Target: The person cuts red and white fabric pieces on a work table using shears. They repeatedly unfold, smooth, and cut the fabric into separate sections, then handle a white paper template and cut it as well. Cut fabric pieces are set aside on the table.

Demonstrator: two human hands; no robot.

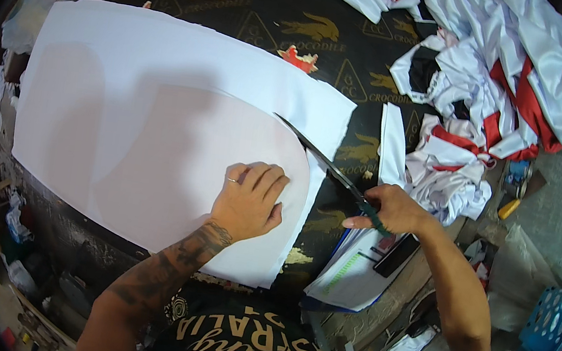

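Note:
White fabric (171, 37) lies spread over the dark table, with a pale pattern piece (177, 155) on top that has a rounded right edge. My left hand (250, 196) presses down on the pattern piece near that curve, its fingers bent and slightly apart, gripping nothing. My right hand (390, 210) holds large scissors (325, 160) by their dark green wrapped handles. Their long dark blades reach up and left across the fabric, and the tip meets the curved edge of the pattern piece. The lower blade is partly hidden, so how far the blades are parted is unclear.
Heaped white and red shiny cloth (494, 68) covers the table's far right. A dark phone (397, 255) rests on papers (346, 273) beneath my right forearm. A blue perforated basket (548, 331) stands at lower right. Red scraps (300, 59) lie beyond the fabric.

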